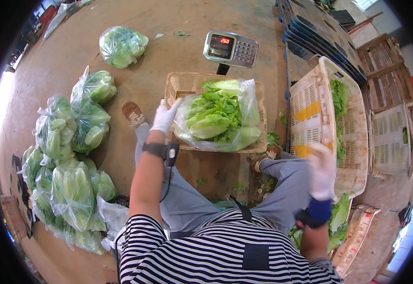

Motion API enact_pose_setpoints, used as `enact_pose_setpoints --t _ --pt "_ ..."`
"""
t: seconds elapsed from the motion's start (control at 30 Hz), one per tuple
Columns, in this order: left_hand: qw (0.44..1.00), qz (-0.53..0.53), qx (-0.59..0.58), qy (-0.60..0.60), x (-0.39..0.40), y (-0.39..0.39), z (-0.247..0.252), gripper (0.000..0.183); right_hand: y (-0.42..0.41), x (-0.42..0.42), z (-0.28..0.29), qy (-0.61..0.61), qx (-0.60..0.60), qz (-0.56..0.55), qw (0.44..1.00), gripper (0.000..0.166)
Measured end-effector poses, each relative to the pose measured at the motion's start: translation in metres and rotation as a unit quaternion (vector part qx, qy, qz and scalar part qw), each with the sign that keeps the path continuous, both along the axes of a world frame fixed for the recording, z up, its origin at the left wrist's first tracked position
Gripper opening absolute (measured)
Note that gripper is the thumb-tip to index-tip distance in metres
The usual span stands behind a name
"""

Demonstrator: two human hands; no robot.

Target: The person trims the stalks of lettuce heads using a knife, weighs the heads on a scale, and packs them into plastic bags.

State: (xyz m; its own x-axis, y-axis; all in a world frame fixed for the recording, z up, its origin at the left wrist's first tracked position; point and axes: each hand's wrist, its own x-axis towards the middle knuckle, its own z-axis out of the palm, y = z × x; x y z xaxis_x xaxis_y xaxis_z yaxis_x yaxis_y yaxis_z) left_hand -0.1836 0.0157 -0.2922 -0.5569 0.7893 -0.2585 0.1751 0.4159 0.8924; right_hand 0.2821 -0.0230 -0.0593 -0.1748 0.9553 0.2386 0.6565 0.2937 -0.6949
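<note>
A clear plastic bag (250, 122) full of green leafy lettuce (213, 115) lies in a tan plastic basket (188, 78) before me. My left hand (165, 116), in a white glove, is at the basket's left rim beside the bag. Its thumb and fingers are spread, with nothing seen between them. On the right, my gloved right hand (321, 172) is blurred, close to the near side of a tilted white plastic crate (307, 124). Whether it holds anything is not clear. Inside that crate lie some lettuce leaves (338, 99).
A scale's display and keypad (231, 49) stands behind the basket. Tied bags of lettuce (73, 195) are heaped at left, with another bag (123, 46) farther off. Stacked plastic pallets (320, 39) and a wooden pallet (384, 71) are at right. Loose lettuce (339, 216) lies beside my right forearm.
</note>
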Motion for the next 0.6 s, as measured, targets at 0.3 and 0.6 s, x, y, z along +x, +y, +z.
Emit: enact_pose_setpoints --t 0.3,0.6 --pt "0.98 -0.054 -0.123 0.144 -0.011 0.036 -0.048 0.037 0.111 -0.272 -0.167 -0.59 -0.037 0.42 0.689 0.074" --pt "0.855 -0.054 0.137 -0.496 -0.022 0.034 0.033 0.027 0.153 -0.21 -0.162 -0.183 -0.155 0.429 0.871 0.061"
